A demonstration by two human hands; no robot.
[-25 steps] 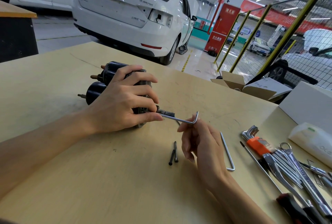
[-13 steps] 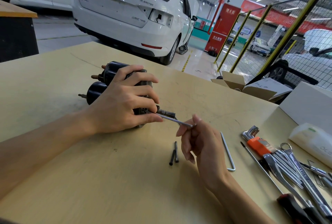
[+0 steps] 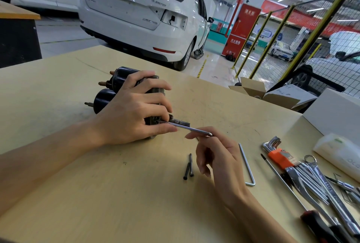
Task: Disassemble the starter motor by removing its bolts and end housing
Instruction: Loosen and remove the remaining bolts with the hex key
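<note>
I see a pale wooden workbench (image 3: 78, 194), its surface scuffed and marked with faint scratches. At far left a darker bench (image 3: 17, 34) stands on the glossy shop floor, with a white sedan (image 3: 140, 18) parked beyond the table's far edge. The starter motor (image 3: 109, 94) lies on its side on the left half of the bench, its black cylinders pointing left. My left hand (image 3: 134, 110) wraps over the housing end, fingers curled round it. A hex key (image 3: 185, 127) runs from the housing face toward the right; my right hand (image 3: 220, 157) pinches its bent end between fingertips, the other fingers loosely curled. Two removed bolts (image 3: 188, 166) lie side by side on the bench near that hand. Just right, a second hex key (image 3: 247, 165) lies loose. Further right sit an orange-holdered key set (image 3: 280, 157) and chrome wrenches (image 3: 319, 186). An open cardboard box (image 3: 259, 91) and yellow-framed mesh fencing (image 3: 292, 38) stand far right.
</note>
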